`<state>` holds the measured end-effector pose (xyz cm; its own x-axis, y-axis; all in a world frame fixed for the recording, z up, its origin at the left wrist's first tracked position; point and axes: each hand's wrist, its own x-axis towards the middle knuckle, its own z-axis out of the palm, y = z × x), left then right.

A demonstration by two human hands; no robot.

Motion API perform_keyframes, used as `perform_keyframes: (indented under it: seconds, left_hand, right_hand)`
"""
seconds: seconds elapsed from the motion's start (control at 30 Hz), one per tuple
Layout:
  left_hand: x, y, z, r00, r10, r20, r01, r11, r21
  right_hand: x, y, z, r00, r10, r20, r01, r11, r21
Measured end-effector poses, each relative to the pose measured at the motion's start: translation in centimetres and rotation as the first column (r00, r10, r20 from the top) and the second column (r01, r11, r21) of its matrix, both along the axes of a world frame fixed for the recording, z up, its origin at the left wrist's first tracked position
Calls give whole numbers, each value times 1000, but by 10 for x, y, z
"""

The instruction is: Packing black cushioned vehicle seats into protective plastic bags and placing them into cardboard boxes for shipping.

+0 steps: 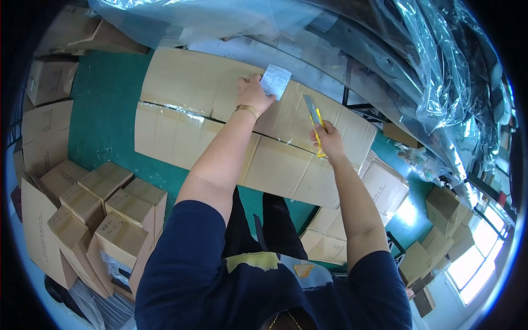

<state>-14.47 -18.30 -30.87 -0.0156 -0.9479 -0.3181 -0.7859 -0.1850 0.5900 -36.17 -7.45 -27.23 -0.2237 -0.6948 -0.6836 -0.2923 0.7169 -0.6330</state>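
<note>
A large brown cardboard carton [181, 88] lies in front of me, its top seam sealed with clear tape. My left hand [254, 93] presses flat on the far flap, fingers apart, right beside a white paper label [275, 81] stuck to the carton. My right hand [328, 138] grips a yellow utility knife [314, 118] with the blade out, its tip raised just above the carton near the taped seam. A gold bracelet sits on my left wrist.
Several small open brown boxes [104, 209] are stacked at my lower left on the green floor [104, 115]. Flat cardboard sheets [379, 187] pile at the right. Crumpled clear plastic film [418, 66] covers dark goods behind the carton. More cartons [47, 82] stand far left.
</note>
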Motion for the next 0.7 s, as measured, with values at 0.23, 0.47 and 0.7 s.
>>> perform_keyframes:
  seconds: [0.23, 0.47, 0.7]
  left_hand:
    - [-5, -20, -11, 984, -121, -130, 121, 993, -9]
    - [10, -21, -23, 874, -78, -480, 103, 994, 26]
    - [43, -63, 83, 500, 60, -864, -145, 989, -15]
  right_hand:
    - [61, 10, -18, 829, -388, 404, 306, 918, 252]
    - [102, -6, -18, 759, -499, 419, 473, 864, 171]
    - [162, 38, 2, 765, -474, 436, 434, 879, 195]
